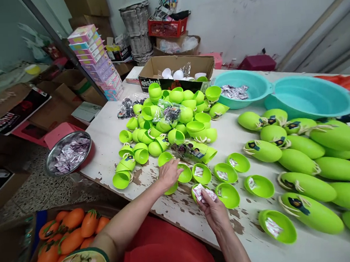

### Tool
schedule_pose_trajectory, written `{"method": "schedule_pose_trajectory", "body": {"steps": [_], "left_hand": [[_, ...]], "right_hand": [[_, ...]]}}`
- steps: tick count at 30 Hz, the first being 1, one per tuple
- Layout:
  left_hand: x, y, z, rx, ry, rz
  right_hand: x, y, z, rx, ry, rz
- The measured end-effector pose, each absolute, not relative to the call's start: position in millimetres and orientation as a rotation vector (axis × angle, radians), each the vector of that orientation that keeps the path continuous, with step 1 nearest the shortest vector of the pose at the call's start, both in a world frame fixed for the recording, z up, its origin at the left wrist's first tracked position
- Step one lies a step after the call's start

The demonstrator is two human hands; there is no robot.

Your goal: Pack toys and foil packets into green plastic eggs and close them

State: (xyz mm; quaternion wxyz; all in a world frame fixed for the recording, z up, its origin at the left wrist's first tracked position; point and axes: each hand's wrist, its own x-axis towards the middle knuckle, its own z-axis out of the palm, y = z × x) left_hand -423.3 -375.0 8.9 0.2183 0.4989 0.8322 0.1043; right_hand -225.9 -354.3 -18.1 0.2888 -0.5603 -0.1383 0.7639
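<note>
My left hand [169, 173] is among the green plastic half shells, its fingers closed at the rim of a half shell [184, 174]. Part of that grip is hidden behind the hand. In my right hand [215, 213] are small white-and-pink printed sachets [203, 193], pinched between thumb and fingers over another half shell. Around it stand several open half shells, such as one with a sachet inside [226, 173] and one at the front right [283, 229]. A heap of half shells [155, 148] with cords lies beyond my left hand.
Closed green oblong shells [311, 184] with cords and dark tags fill the table's right. Two turquoise basins [312, 99] stand behind them, one holding sachets. A metal bowl of sachets [68, 153] is at the left edge. A cardboard box [175, 69] stands at the back.
</note>
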Motion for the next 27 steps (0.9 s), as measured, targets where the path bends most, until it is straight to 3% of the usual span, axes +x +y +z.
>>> {"method": "schedule_pose_trajectory", "body": {"steps": [5,12,27], "left_hand": [[-484.6,-401.2,17.0,1.323,2.598,0.229],[-565.9,-398.3,6.5,1.048,2.905,-0.265],[-558.4,-421.9,41.0,1.116,2.714,-0.051]], "right_hand": [[-214.3,-360.2,-17.6,-1.523,-0.359,2.031],[-214.8,-368.1,-16.1,-1.564,-0.387,2.084],[-189.4,-384.7,-15.8,-1.581,-0.323,2.062]]}}
